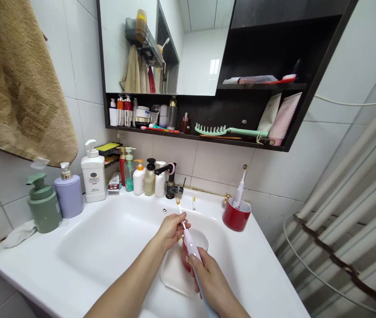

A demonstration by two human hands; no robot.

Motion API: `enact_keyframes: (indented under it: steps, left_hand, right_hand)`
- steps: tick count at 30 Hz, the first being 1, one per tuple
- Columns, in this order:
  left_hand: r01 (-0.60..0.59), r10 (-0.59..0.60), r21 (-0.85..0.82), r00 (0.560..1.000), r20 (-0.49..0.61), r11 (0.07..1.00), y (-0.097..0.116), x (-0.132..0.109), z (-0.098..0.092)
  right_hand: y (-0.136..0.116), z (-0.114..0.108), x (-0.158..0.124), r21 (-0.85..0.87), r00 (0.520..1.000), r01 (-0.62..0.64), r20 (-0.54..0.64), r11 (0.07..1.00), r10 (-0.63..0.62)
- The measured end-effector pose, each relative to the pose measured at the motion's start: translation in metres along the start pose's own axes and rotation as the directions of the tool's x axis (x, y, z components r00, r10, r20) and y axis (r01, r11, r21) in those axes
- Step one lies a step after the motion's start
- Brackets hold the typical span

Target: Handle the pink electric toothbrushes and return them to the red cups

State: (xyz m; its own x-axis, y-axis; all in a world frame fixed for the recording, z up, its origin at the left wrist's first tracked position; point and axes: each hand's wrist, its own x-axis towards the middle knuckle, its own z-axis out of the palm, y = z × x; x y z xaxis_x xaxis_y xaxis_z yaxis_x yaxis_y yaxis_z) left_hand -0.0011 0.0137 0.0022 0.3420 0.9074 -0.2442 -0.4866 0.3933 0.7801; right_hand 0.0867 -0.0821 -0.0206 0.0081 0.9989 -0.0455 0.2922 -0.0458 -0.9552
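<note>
White sink (108,240); two red cups (236,221); left hand (172,228) pinches, right hand (212,274) grips one toothbrush (191,244).

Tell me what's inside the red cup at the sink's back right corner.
A toothbrush stands in the red cup, head up. The cup's near side hides its lower end and the bottom, so anything lying there can't be seen.

White basin (108,247) is being lit brightly; soft shadows are being cast. Glare is being reflected in mirror (194,48), just past twelve o'clock. Cabinet recess (257,55), one o'clock, is being left dim. Striped folds (360,238), four o'clock, are being lens-stretched.
</note>
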Motion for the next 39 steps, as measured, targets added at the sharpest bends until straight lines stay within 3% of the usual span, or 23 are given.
enact_keyframes:
  steps: [5,10,16,18,22,28,30,35,39]
  left_hand:
    - [-0.017,0.016,0.048,1.000,0.024,0.999,-0.005,0.001,0.001]
    - [-0.005,-0.003,0.161,0.999,0.054,0.987,-0.012,-0.001,0.005]
    - [-0.014,-0.004,0.141,0.992,0.126,0.990,-0.013,-0.007,0.010]
    - [-0.047,0.034,0.125,0.994,0.101,0.991,-0.012,-0.008,0.011]
    - [-0.075,0.069,0.125,0.996,0.049,0.989,-0.014,-0.007,0.011]
    - [-0.056,0.046,0.157,0.997,0.067,0.986,-0.016,-0.005,0.011]
    - [-0.046,0.034,0.163,0.997,0.074,0.986,-0.014,-0.006,0.012]
    - [-0.028,0.007,0.153,0.990,0.139,0.988,-0.009,-0.008,0.012]
    - [-0.066,0.046,0.150,0.990,0.131,0.986,-0.010,-0.009,0.013]
  right_hand:
    - [-0.005,0.002,-0.002,0.103,0.995,-0.094,0.033,0.990,0.091]
    - [-0.004,0.000,0.000,0.033,0.996,0.008,-0.087,0.999,-0.005]
    - [-0.011,-0.004,-0.002,0.116,0.999,-0.020,-0.038,0.993,0.024]
    - [-0.010,-0.004,-0.002,0.120,0.999,-0.020,-0.035,0.993,0.024]
    - [-0.002,-0.002,0.000,0.067,1.000,-0.028,-0.006,0.997,0.028]
    - [0.001,0.001,0.001,-0.030,0.996,0.019,-0.091,0.999,-0.022]
    - [-0.005,0.001,-0.001,0.028,0.997,0.008,-0.078,1.000,-0.005]
    - [-0.016,0.003,-0.005,0.341,0.989,-0.133,0.110,0.931,0.100]
    - [-0.012,0.005,-0.003,0.306,0.998,-0.054,0.036,0.950,0.045]
